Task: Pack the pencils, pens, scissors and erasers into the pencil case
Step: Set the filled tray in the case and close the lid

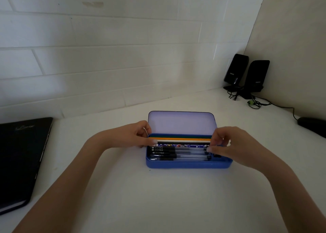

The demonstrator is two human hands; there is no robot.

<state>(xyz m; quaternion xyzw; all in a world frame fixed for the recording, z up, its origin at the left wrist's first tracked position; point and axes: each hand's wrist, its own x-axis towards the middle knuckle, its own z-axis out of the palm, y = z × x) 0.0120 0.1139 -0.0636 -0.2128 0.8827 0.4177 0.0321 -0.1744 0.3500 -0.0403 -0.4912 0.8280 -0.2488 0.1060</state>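
Note:
A blue pencil case (188, 164) lies open on the white desk, its pale lid (181, 123) standing up at the back. Inside, several black-capped clear pens (180, 153) lie side by side at the front. Behind them run a green, an orange and a white pencil (181, 139), with a purple patterned one just below. My left hand (135, 135) pinches the left ends of the pencils. My right hand (227, 143) pinches their right ends at the case's right edge. No scissors or erasers show.
A closed black laptop (19, 160) lies at the left. Two black speakers (247, 74) with cables stand in the far right corner, and a black mouse (312, 126) sits at the right edge. A white tiled wall runs behind the desk.

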